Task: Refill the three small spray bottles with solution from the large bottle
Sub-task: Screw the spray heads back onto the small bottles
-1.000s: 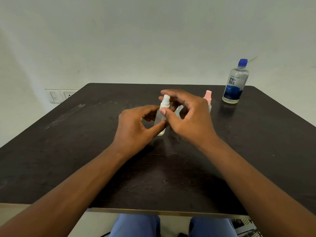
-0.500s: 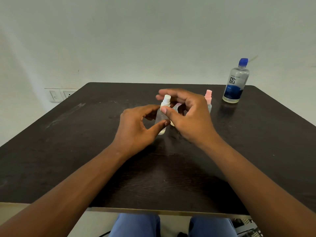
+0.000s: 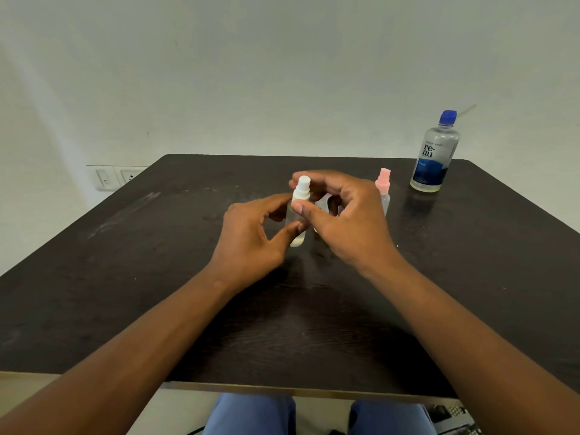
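Presently, left hand (image 3: 251,237) grips clear body of small white-capped plastic spray bottle (image 3: 299,211), upright on dark wooden table (image 3: 125,277); right hand (image 3: 348,215) pinches its white top.

Person is wearing no sleeves in view: both forearms are showing bare up to the frame edge. Left hand (image 3: 251,240) and right hand (image 3: 351,227) are bare, no rings, watch or gloves. Blue trousers (image 3: 251,414) are covering both knees under the table edge.
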A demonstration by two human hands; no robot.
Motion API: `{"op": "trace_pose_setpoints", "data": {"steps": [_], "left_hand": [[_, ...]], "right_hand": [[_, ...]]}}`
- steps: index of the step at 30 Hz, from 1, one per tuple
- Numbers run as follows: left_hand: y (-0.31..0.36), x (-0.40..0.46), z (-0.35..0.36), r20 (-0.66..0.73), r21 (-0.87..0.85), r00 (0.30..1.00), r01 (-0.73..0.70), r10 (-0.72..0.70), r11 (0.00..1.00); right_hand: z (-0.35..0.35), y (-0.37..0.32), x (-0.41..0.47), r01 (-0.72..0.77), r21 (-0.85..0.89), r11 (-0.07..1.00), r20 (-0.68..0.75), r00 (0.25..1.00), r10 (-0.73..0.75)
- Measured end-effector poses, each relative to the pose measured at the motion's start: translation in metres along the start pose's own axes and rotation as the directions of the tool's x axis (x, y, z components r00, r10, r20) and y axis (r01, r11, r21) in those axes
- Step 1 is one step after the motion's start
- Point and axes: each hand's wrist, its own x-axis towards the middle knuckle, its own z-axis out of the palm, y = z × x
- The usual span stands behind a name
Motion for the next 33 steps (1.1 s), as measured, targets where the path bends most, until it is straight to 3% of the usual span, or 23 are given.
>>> {"op": "trace_pose_setpoints", "data": {"steps": [3, 7, 10, 14, 20, 33], "left_hand": [[-0.001, 0.000, 0.001, 0.012, 0.007, 1.000, 0.007, -0.007, 1.000], [0.002, -0.001, 0.000, -0.002, 0.003, 1.000, 0.018, -0.018, 1.000], [0.004, -0.001, 0.000, -0.001, 0.004, 1.000, 0.022, -0.022, 1.000], [-0.002, 0.000, 0.003, 0.035, -0.014, 0.999, 0.018, -0.018, 1.000], [-0.009, -0.001, 0.005, 0.078, -0.013, 0.996, 0.046, -0.045, 0.999], [0.005, 0.001, -0.002, -0.095, 0.020, 0.988, 0.124, -0.122, 0.992]], "right_hand": [[0.000, -0.001, 0.000, -0.031, 0.079, 0.996, 0.007, 0.999, 0.031], [0.000, -0.002, -0.001, -0.063, 0.115, 0.991, -0.094, 0.993, 0.074], [0.002, -0.004, -0.002, -0.060, 0.060, 0.996, -0.133, 0.989, 0.068], [0.001, -0.001, -0.001, -0.022, 0.003, 1.000, -0.052, 0.998, 0.022], [0.000, 0.000, 0.001, -0.042, 0.168, 0.985, 0.052, 0.998, 0.034], [0.004, -0.003, -0.001, -0.075, 0.160, 0.984, -0.073, 0.993, 0.088]]}}
